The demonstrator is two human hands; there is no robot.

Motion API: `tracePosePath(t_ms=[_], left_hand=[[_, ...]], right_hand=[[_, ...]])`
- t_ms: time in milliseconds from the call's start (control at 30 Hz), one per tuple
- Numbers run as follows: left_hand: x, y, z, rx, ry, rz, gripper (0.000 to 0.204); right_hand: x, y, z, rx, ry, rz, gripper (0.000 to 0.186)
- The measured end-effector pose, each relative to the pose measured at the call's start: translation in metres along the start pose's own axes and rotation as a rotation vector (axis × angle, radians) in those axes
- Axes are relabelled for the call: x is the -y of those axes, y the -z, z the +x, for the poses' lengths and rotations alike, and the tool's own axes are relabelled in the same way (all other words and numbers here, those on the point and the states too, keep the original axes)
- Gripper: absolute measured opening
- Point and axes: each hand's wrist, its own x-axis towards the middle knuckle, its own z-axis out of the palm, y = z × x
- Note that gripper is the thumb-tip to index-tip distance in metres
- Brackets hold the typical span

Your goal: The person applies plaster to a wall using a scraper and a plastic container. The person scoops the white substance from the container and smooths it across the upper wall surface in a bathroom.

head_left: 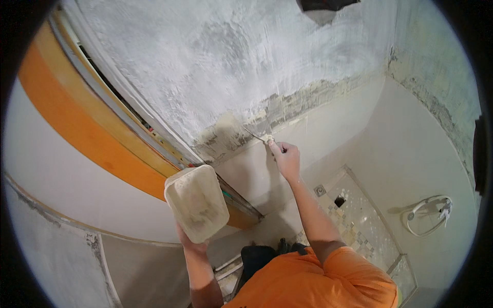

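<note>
My left hand (191,242) holds a rectangular off-white plastic tub (199,203) from below and behind, with most of its fingers hidden. The tub's open side faces up toward me, and its inside is smeared with pale residue. My right hand (288,160) is closed around a small putty knife (254,134), whose handle is mostly covered by the fingers. Its thin blade points left at the wall, along the rough filler strip (303,102) above the pale wall panels. A lump of cream-coloured filler (267,138) sits near the base of the blade, by my fingers.
Grey skim-coated plaster (205,56) covers the wall ahead, with a dark opening (328,5) near the top. An orange-edged door frame (87,133) stands at left. To the right are a looped white hose (429,215), a floor drain (319,190) and speckled mosaic flooring (354,231).
</note>
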Motion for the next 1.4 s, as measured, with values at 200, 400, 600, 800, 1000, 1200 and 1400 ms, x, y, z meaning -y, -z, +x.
tracePosePath(t_ms=[200,400,600,800,1000,1200,1400], left_hand=[[0.012,0.007,0.016,-0.083,0.040,-0.029,0.051],[0.014,0.000,0.015,-0.032,-0.021,0.048,0.048],[0.005,-0.020,0.015,-0.002,-0.017,0.003,0.050],[0.004,-0.030,0.019,-0.008,0.035,-0.074,0.052],[0.005,-0.021,0.022,-0.003,0.025,0.012,0.055],[0.011,-0.019,0.022,-0.039,0.039,-0.036,0.052],[0.014,-0.033,0.019,-0.030,0.029,-0.113,0.048]], right_hand=[[-0.031,0.016,0.005,0.076,-0.249,-0.010,0.061],[-0.045,0.047,-0.022,-0.036,-0.177,-0.188,0.061],[0.004,0.057,-0.040,-0.135,-0.003,-0.138,0.055],[0.034,0.016,-0.010,-0.107,0.102,-0.043,0.057],[-0.055,0.014,-0.009,-0.212,0.000,-0.267,0.064],[-0.039,0.049,-0.040,-0.182,-0.030,-0.162,0.064],[0.047,0.044,-0.012,-0.137,0.082,-0.034,0.059]])
